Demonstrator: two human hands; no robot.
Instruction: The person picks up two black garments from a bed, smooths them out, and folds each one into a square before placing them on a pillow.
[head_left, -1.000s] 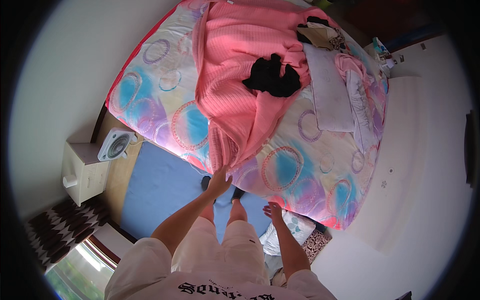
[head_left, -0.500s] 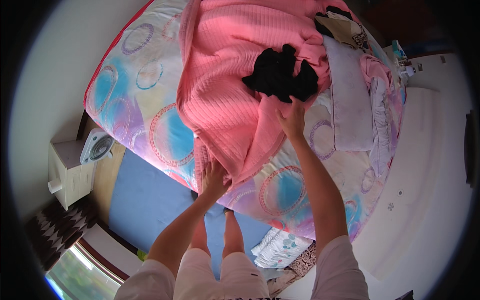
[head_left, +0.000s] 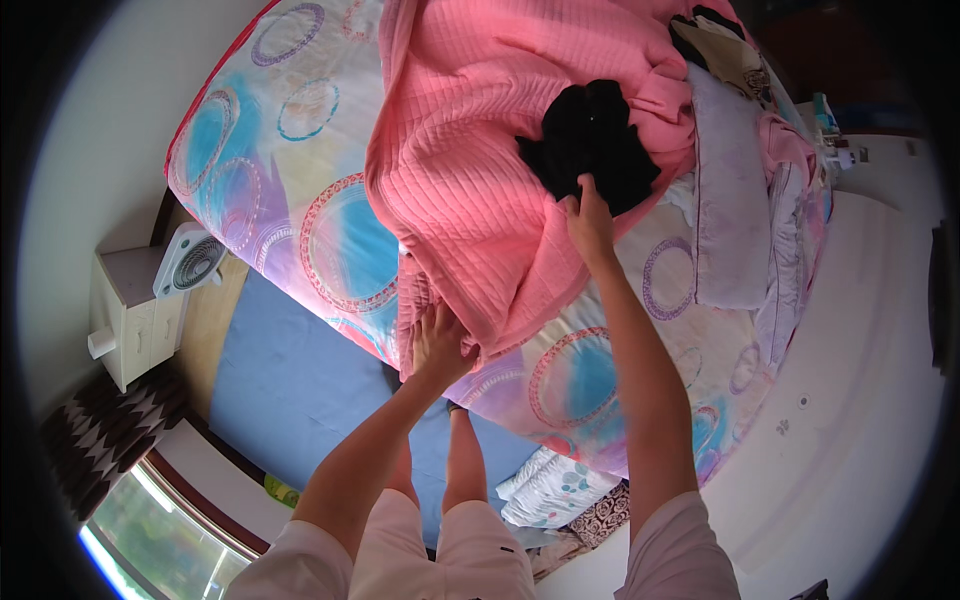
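2 hands, apart. Right hand [head_left: 592,222] now pinches near edge of black cloth [head_left: 598,145], folds newly shifted, so cloth is in hold, spread just beyond fingertips. Left hand [head_left: 440,345] on near corner of pink blanket [head_left: 470,180]; cannot tell if gripping.

Bed [head_left: 245,190], circle-patterned sheet [head_left: 625,300], rumpled pink blanket [head_left: 480,180], pale pillow [head_left: 730,235] at right.

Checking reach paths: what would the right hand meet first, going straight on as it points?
Most likely the black cloth; the right hand points at it and overlaps its near edge, though contact is unclear.
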